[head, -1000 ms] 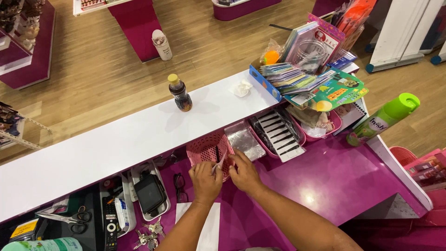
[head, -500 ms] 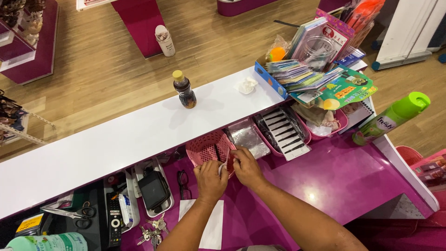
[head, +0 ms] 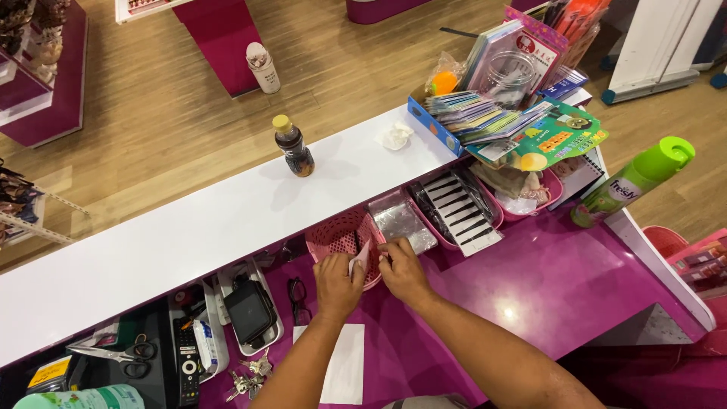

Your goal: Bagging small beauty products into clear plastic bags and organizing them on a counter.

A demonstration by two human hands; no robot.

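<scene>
Both my hands work at the front rim of a pink plastic basket [head: 337, 231] on the purple desk. My left hand [head: 337, 282] and my right hand [head: 403, 270] pinch a small white paper slip [head: 360, 259] between them, held upright over the basket's edge. What lies inside the basket is partly hidden by my fingers. A white sheet of paper [head: 344, 363] lies flat on the desk just under my left forearm.
A dark drink bottle [head: 294, 147] and a crumpled tissue [head: 396, 136] stand on the white counter [head: 174, 235]. Trays of clips [head: 460, 208], a foil packet [head: 401, 221], a green spray can [head: 632, 180], glasses [head: 297, 300], keys [head: 246, 379], a remote [head: 187, 360] and scissors [head: 121, 350] surround my hands.
The view has shifted slightly. My hands have stayed at the basket rim, and the white slip now stands more clearly between my fingers.
</scene>
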